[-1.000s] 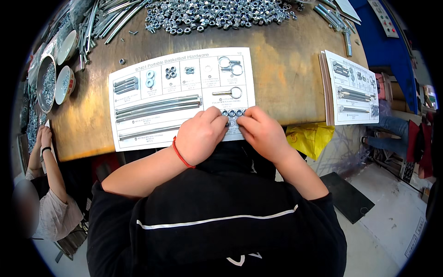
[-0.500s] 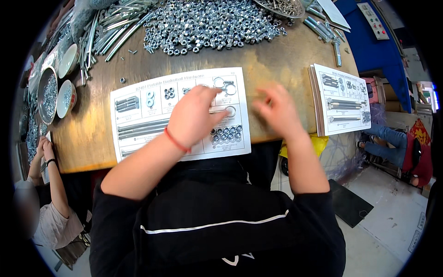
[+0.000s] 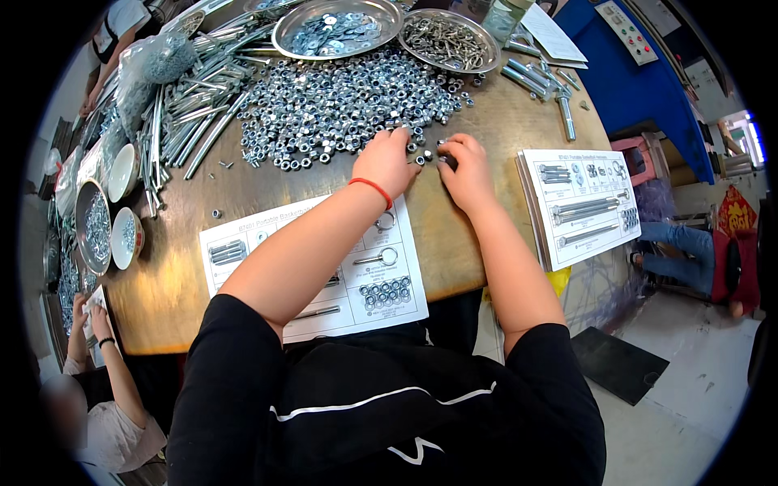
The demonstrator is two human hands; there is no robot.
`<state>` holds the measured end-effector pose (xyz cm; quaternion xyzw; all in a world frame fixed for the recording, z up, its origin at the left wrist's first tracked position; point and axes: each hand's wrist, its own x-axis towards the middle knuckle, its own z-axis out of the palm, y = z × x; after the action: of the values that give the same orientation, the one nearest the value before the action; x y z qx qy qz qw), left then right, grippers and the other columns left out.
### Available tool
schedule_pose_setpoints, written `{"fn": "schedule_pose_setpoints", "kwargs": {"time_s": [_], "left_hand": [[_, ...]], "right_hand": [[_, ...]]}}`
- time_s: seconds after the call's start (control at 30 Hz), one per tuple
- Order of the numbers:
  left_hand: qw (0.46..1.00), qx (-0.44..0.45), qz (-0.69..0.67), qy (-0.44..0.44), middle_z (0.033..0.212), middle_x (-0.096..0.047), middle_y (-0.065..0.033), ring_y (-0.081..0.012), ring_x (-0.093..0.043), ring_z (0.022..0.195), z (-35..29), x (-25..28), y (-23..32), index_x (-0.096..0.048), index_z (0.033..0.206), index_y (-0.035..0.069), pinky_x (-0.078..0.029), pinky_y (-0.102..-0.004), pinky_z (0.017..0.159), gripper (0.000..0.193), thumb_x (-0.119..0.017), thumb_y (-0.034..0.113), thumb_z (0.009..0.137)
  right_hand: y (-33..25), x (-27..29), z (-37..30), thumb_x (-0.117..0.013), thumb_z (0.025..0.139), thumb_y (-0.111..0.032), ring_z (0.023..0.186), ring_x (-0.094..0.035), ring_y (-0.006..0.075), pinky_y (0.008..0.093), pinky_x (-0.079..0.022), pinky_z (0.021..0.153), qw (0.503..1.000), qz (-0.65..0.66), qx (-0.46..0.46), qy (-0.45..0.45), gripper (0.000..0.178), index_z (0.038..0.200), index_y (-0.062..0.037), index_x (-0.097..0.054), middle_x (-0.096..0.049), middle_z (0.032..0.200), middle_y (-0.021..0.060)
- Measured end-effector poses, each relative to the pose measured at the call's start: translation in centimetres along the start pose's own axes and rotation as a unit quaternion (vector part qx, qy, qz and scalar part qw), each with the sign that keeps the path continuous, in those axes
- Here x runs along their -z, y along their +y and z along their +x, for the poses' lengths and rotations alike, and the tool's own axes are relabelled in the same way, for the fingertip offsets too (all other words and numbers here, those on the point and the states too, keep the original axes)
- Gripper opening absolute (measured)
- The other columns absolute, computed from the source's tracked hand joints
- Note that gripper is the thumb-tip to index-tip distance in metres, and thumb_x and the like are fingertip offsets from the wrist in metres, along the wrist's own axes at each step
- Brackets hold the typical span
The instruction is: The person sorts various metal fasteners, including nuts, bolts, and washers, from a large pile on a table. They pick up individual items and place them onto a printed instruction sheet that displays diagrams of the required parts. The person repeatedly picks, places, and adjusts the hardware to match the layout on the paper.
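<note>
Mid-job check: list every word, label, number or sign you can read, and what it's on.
Wording not copied out:
Front hardware sheet: heading, partly hidden by the left forearm; captions mostly too small.
Right-hand sheet stack: small heading; captions too small.
Red sign: gold character.
Control panel: any labels too small.
Nut pile: none legible.

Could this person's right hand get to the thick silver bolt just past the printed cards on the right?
Probably yes: only bare tabletop seems to lie between the right hand and the thick silver bolt.
</note>
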<state>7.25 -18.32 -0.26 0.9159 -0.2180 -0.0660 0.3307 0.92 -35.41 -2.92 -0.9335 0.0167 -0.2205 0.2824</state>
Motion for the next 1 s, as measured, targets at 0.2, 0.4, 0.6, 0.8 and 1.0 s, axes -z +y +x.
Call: {"fn": "schedule_pose_setpoints", "kwargs": {"time_s": [0.2, 0.4, 0.6, 0.8, 1.0], "left_hand": [[0.998, -0.036, -0.007, -0.045, 0.095, -0.067, -0.0144, -0.0288, -0.066, 0.086, -0.1, -0.1, -1.5, -0.07, 0.095, 0.004, -0.053, -0.0381, 0.078, 0.022, -0.075, 0.019, 0.079], [0.996, -0.013, -0.055, -0.069, 0.097, -0.068, -0.0141, -0.0275, -0.067, 0.086, 0.3, -0.5, -1.3, -0.071, 0.099, 0.004, -0.053, -0.0367, 0.079, 0.024, -0.074, 0.019, 0.081], [0.998, -0.069, -0.003, -0.003, 0.096, -0.066, -0.0131, -0.0269, -0.066, 0.085, 0.6, -0.9, -2.5, -0.072, 0.102, 0.005, -0.053, -0.0359, 0.079, 0.025, -0.073, 0.022, 0.083], [0.995, -0.075, -0.018, -0.063, 0.107, -0.064, -0.0138, -0.0317, -0.062, 0.101, 0.2, -0.9, -0.5, -0.071, 0.106, 0.008, -0.051, -0.04, 0.088, 0.03, -0.073, 0.025, 0.082], [0.995, -0.072, 0.011, -0.063, 0.109, -0.062, -0.0133, -0.0318, -0.062, 0.102, 0.8, -1.8, 0.5, -0.071, 0.105, 0.008, -0.051, -0.0401, 0.089, 0.028, -0.073, 0.023, 0.082]], "right_hand": [[0.4, 1.6, -1.8, -0.072, 0.075, -0.002, 0.097, -0.06, 0.0303, 0.0381, -0.05, 0.082, 0.998, 0.037, -0.047, 0.009, 0.016, 0.091, -0.0054, -0.069, -0.061, 0.108, 0.0094], [1.2, 1.8, -1.9, -0.069, 0.08, -0.002, 0.089, -0.062, 0.0303, 0.0362, -0.051, 0.077, 0.991, 0.098, -0.092, 0.024, 0.012, 0.091, -0.0026, -0.069, -0.062, 0.099, 0.0121], [3.1, 2.2, -2.2, -0.066, 0.083, -0.004, 0.088, -0.063, 0.03, 0.0368, -0.05, 0.077, 0.994, 0.067, -0.069, 0.057, 0.012, 0.095, -0.0011, -0.069, -0.064, 0.095, 0.0144], [4.1, 2.8, -0.7, -0.066, 0.086, -0.012, 0.084, -0.064, 0.0235, 0.0339, -0.051, 0.075, 0.987, 0.021, -0.159, 0.029, 0.026, 0.111, -0.0046, -0.066, -0.066, 0.097, 0.0109], [3.6, 1.9, 2.2, -0.07, 0.082, -0.01, 0.085, -0.062, 0.0248, 0.0357, -0.051, 0.076, 0.991, -0.02, -0.123, -0.053, 0.028, 0.11, -0.0082, -0.067, -0.063, 0.097, 0.0102]]}}
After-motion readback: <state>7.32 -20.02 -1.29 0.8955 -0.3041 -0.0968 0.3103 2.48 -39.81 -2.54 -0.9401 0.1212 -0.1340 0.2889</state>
